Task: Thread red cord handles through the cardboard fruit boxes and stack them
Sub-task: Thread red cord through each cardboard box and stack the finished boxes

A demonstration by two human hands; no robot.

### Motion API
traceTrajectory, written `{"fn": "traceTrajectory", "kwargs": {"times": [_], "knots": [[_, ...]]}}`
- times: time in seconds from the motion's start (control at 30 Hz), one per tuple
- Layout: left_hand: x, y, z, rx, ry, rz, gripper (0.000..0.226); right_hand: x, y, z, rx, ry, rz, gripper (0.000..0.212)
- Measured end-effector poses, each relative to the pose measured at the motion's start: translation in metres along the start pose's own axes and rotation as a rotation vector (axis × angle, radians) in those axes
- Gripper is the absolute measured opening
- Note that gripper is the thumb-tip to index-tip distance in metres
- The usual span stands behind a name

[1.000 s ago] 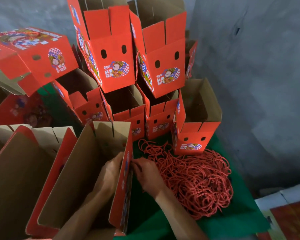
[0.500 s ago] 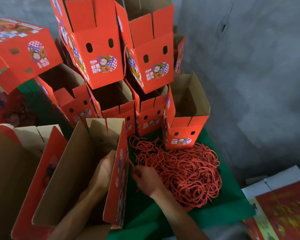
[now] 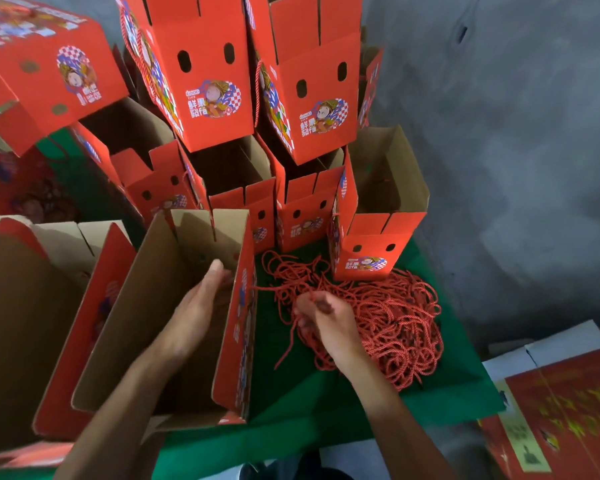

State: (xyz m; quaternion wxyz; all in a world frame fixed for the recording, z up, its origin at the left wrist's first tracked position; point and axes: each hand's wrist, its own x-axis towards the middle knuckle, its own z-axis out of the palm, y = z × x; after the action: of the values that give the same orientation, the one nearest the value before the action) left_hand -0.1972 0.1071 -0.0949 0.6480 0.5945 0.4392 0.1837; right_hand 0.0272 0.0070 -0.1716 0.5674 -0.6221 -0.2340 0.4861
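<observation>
An open red fruit box (image 3: 160, 317) stands in front of me, brown inside. My left hand (image 3: 201, 303) is inside it, fingers straight, against the inner face of its right wall (image 3: 238, 341). Just outside that wall, my right hand (image 3: 321, 320) pinches a red cord (image 3: 284, 289) that runs taut from the wall to my fingers. Its loose end hangs below my hand. A heap of red cords (image 3: 392, 327) lies on the green cloth (image 3: 326, 410) to the right.
Red boxes with cord handles are stacked in two tiers behind (image 3: 205, 84), more open ones below (image 3: 378, 220). Another open box (image 3: 32, 323) stands at my left. A grey wall (image 3: 516, 168) closes the right side. Flat printed cartons (image 3: 561, 410) lie at lower right.
My right hand has drawn away from the box wall to the right, pulling a cord out taut. My left hand stays inside the box. The view has shifted.
</observation>
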Motion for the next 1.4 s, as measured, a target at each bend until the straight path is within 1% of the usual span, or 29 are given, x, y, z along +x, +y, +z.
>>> {"fn": "traceTrajectory", "kwargs": {"times": [0.07, 0.1, 0.13, 0.17, 0.23, 0.27, 0.3, 0.33, 0.4, 0.43, 0.5, 0.57, 0.63, 0.67, 0.73, 0.8, 0.83, 0.9, 0.97, 1.0, 1.07, 1.1, 1.17, 1.3, 1.33, 1.4], "knots": [[-0.015, 0.01, 0.002, -0.052, -0.126, 0.011, 0.061, -0.001, 0.007, -0.005, 0.104, 0.041, 0.02, 0.023], [-0.02, 0.013, 0.005, -0.057, -0.165, 0.005, 0.061, -0.001, 0.013, -0.006, 0.171, 0.066, 0.035, 0.027], [-0.023, 0.013, 0.007, -0.06, -0.184, -0.004, 0.066, -0.002, 0.021, -0.006, 0.191, 0.088, 0.047, 0.032], [-0.026, 0.012, 0.009, -0.057, -0.193, -0.016, 0.07, -0.005, 0.03, -0.008, 0.137, 0.109, 0.035, 0.037], [-0.029, 0.009, 0.012, -0.052, -0.207, -0.046, 0.07, -0.008, 0.046, -0.007, -0.228, 0.179, -0.024, 0.047], [-0.03, 0.007, 0.012, -0.06, -0.209, -0.066, 0.067, -0.009, 0.056, -0.006, -0.403, 0.187, -0.069, 0.043], [-0.031, 0.005, 0.013, -0.066, -0.202, -0.093, 0.063, -0.011, 0.064, -0.003, -0.47, 0.159, -0.097, 0.035], [-0.032, 0.004, 0.013, -0.076, -0.194, -0.127, 0.059, -0.012, 0.072, 0.0, -0.611, 0.065, -0.107, 0.028], [-0.034, 0.001, 0.012, -0.121, -0.176, -0.212, 0.051, -0.013, 0.088, 0.009, -1.042, -0.222, -0.184, 0.032], [-0.035, 0.0, 0.011, -0.149, -0.178, -0.257, 0.049, -0.011, 0.094, 0.012, -1.193, -0.307, -0.18, 0.036], [-0.04, -0.002, 0.008, -0.198, -0.178, -0.344, 0.057, -0.01, 0.098, 0.018, -1.294, -0.361, -0.164, 0.037], [-0.045, -0.005, 0.003, -0.271, -0.14, -0.429, 0.073, -0.007, 0.095, 0.024, -1.314, -0.348, -0.114, 0.028], [-0.049, -0.012, -0.005, -0.328, -0.115, -0.466, 0.087, -0.004, 0.09, 0.024, -1.359, -0.346, -0.061, 0.019], [-0.051, -0.015, -0.009, -0.346, -0.114, -0.459, 0.089, -0.005, 0.088, 0.023, -1.363, -0.347, -0.033, 0.018], [-0.053, -0.018, -0.014, -0.365, -0.11, -0.429, 0.085, -0.01, 0.083, 0.021, -1.385, -0.362, 0.007, 0.019], [-0.055, -0.018, -0.017, -0.366, -0.108, -0.405, 0.079, -0.016, 0.08, 0.021, -1.366, -0.327, -0.001, 0.018], [-0.056, -0.017, -0.018, -0.361, -0.106, -0.393, 0.077, -0.019, 0.078, 0.022, -1.308, -0.286, -0.013, 0.017], [-0.057, -0.016, -0.02, -0.351, -0.085, -0.377, 0.072, -0.027, 0.069, 0.028, -1.038, -0.215, -0.011, 0.015], [-0.059, -0.014, -0.02, -0.336, -0.074, -0.372, 0.064, -0.037, 0.056, 0.037, -0.672, -0.221, -0.01, 0.018], [-0.059, -0.013, -0.019, -0.327, -0.073, -0.375, 0.061, -0.042, 0.049, 0.042, -0.536, -0.233, -0.042, 0.016], [-0.06, -0.008, -0.017, -0.308, -0.066, -0.382, 0.058, -0.05, 0.036, 0.048, -0.418, -0.253, -0.127, 0.005], [-0.06, -0.005, -0.016, -0.297, -0.057, -0.382, 0.058, -0.053, 0.03, 0.051, -0.401, -0.259, -0.165, 0.003], [-0.06, 0.0, -0.013, -0.259, -0.017, -0.374, 0.062, -0.056, 0.025, 0.053, -0.396, -0.25, -0.199, 0.007], [-0.061, 0.004, -0.005, -0.206, 0.054, -0.374, 0.088, -0.057, 0.027, 0.053, -0.414, -0.234, -0.188, 0.016], [-0.061, 0.005, -0.004, -0.205, 0.053, -0.383, 0.09, -0.057, 0.027, 0.053, -0.431, -0.239, -0.189, 0.017], [-0.063, 0.007, 0.0, -0.218, 0.033, -0.408, 0.085, -0.057, 0.026, 0.053, -0.474, -0.262, -0.195, 0.014]]}}
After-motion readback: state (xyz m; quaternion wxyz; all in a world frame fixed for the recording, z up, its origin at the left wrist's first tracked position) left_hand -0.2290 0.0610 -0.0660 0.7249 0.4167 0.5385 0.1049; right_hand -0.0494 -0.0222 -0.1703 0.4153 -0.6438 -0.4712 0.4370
